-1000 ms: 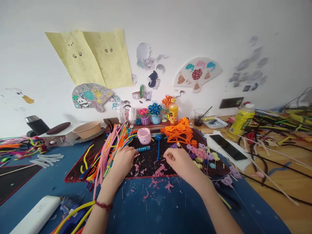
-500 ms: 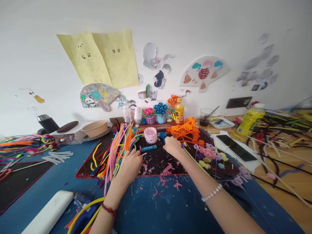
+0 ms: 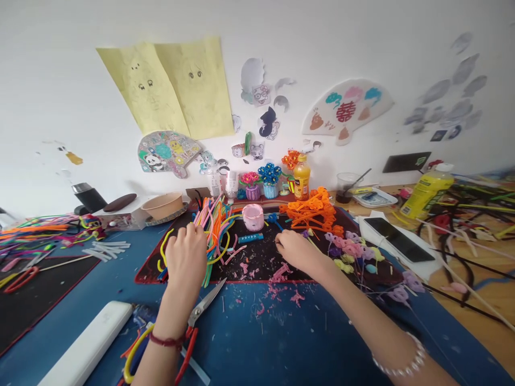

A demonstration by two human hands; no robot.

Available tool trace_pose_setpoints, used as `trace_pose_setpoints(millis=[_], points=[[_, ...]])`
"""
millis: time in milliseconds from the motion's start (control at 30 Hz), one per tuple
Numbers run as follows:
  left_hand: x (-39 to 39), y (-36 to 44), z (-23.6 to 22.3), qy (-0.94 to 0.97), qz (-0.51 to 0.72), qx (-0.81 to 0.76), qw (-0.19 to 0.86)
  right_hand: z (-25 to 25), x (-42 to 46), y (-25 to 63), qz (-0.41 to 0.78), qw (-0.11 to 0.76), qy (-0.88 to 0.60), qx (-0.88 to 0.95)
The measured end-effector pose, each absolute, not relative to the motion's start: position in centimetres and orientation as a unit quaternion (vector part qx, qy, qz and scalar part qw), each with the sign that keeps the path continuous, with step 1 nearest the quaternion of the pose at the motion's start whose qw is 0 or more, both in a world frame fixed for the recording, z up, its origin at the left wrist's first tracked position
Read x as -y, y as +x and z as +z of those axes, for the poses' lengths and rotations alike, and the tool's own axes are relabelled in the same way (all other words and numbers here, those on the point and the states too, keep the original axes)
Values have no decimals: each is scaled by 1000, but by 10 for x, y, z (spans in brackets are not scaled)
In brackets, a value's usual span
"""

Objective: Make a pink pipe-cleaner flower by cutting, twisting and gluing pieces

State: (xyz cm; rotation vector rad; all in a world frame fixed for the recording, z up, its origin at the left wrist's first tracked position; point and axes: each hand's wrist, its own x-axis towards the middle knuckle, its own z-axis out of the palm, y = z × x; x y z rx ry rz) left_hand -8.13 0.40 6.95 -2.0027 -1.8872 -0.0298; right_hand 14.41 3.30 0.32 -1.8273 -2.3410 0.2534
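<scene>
My left hand (image 3: 185, 256) is closed over the bundle of colourful pipe cleaners (image 3: 216, 225), its fingertips hidden behind the knuckles. Below its wrist lie red-handled scissors (image 3: 207, 303), blades pointing up and right, partly under the forearm. My right hand (image 3: 295, 249) is low over the dark mat with fingers curled together; whatever is in them is hidden. Just beyond its fingers is a small blue pipe-cleaner piece (image 3: 273, 218) with a thin stem. Between the hands stand a pink pot (image 3: 252, 217) and a flat teal strip with lettering (image 3: 250, 237).
Orange pipe-cleaner pieces (image 3: 316, 212) and purple ones (image 3: 350, 247) lie right of the mat's middle. Pink scraps (image 3: 280, 273) litter the mat. Behind stand an orange drink bottle (image 3: 301, 179) and finished flower pots. A phone (image 3: 398, 239) and yellow bottle (image 3: 427, 190) are farther right.
My left hand has moved left and up onto the pipe cleaners, exposing the red scissors. My right hand has drawn slightly right and back from the blue piece. The view has shifted a little.
</scene>
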Motion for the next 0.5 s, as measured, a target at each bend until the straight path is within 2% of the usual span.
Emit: trace_pose_setpoints(millis=[200, 333, 500], points=[[21, -53, 14, -803, 27, 591, 74, -28, 10, 150, 67, 75, -624, 775], [33, -37, -11, -813, 35, 580, 42, -48, 26, 145, 62, 126, -607, 782], [47, -32, -19, -848, 21, 530, -2, -51, 50, 133, 103, 193, -555, 802]])
